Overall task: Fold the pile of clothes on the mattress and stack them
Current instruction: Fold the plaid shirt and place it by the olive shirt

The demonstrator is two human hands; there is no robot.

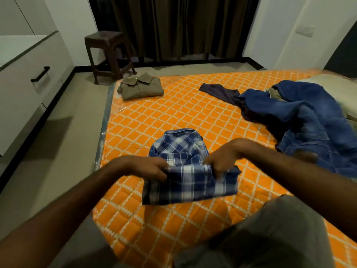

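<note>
A blue and white plaid shirt [183, 151] lies partly folded on the orange quilted mattress [173, 113] in front of me. My left hand [148, 167] grips the left end of its raised lower fold. My right hand [222, 159] pinches the right end of the same fold. Both hands hold the fold a little above the mattress. A folded olive shirt [141, 87] sits at the mattress's far left corner. To the right lies an unfolded heap with blue jeans [301, 120] and a dark garment [220, 91].
A brown plastic stool [108, 53] stands on the floor beyond the mattress, before dark curtains [173, 26]. White drawers with a black handle [40, 74] line the left wall. My grey-trousered knee [270, 235] rests on the mattress at the lower right.
</note>
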